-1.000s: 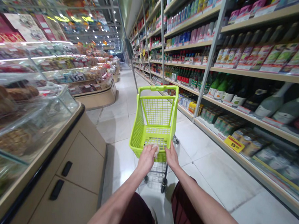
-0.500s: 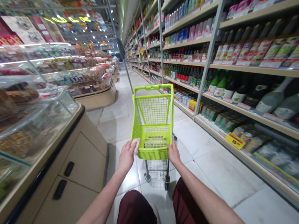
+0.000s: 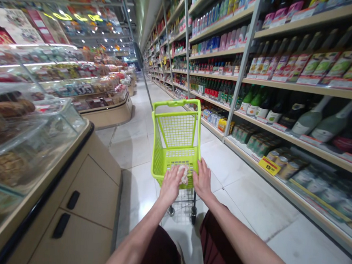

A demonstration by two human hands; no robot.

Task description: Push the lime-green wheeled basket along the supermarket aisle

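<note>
A lime-green child-size shopping cart (image 3: 176,145) stands in front of my knees, its plastic basket facing me. My left hand (image 3: 171,184) presses a crumpled whitish cloth (image 3: 183,175) on the near edge of the basket, its fingers closed over the cloth. On the basket's near right corner, my right hand (image 3: 202,179) holds the side, thumb at the rim and fingers along the outer wall. Part of the near rim is hidden behind my left hand and the cloth.
To the left stands a beige display counter (image 3: 82,194) with clear bins of packaged food. Shelves (image 3: 285,134) with bottles and cans line the right side, with a yellow price tag (image 3: 269,166) low down. Pale floor tiles (image 3: 244,194) run between them.
My left hand has moved the cloth from the basket's left corner rightward along the near edge. My right hand stays at the right corner, its fingers a little higher. The view has shifted slightly.
</note>
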